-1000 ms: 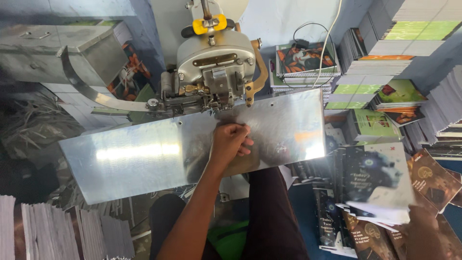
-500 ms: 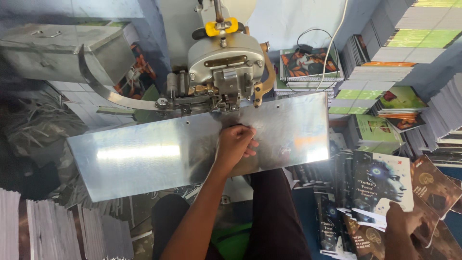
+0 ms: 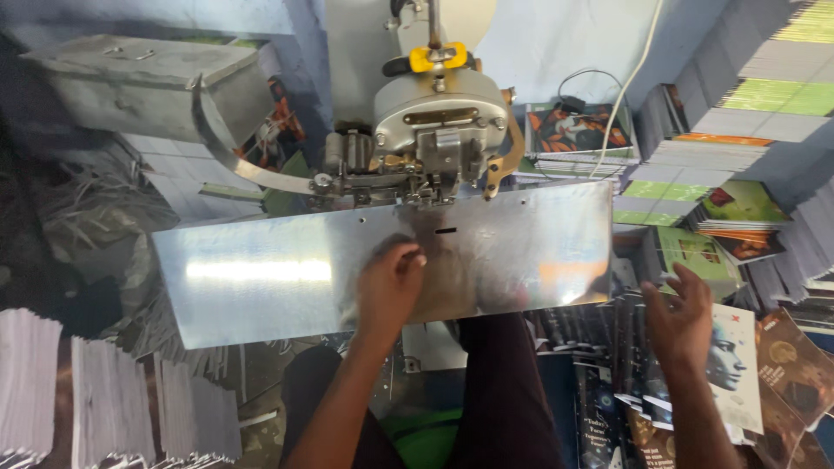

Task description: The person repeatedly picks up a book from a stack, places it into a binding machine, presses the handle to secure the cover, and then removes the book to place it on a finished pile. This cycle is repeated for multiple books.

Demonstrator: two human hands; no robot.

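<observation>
The left hand (image 3: 391, 282) lies on the shiny metal plate (image 3: 261, 278) that forms the work surface of the stitching machine (image 3: 439, 130). It rests near the middle of the plate, just short of the small dark slot (image 3: 446, 231) below the machine's head. Its fingers (image 3: 408, 256) are curled loosely, tips pressing the bare metal, and they grasp nothing. The forearm comes up from the near edge of the plate, crossing the person's dark trousers (image 3: 504, 391).

The right hand (image 3: 682, 317) is off the plate, just past its right near corner, above a fanned row of printed booklets (image 3: 608, 382) with dark covers. Its fingers (image 3: 686, 278) are spread and released, hovering at or lightly touching the top booklet (image 3: 734, 365), which shows a pale face on a white cover; whether there is real contact I cannot tell.

The plate tilts across the view, its left end lower and catching a bright streak of light, its far edge tucked under the machine's grey round housing with a yellow knob (image 3: 437, 57) on top. A curved metal arm (image 3: 234, 156) runs from the machine toward a grey metal box (image 3: 148, 82) at the far left. Stacks of booklets (image 3: 738, 148) with green and orange covers fill the right side, and bundles of white folded sheets (image 3: 113, 399) stand at the near left. A white cable (image 3: 630, 78) hangs down the blue wall behind
</observation>
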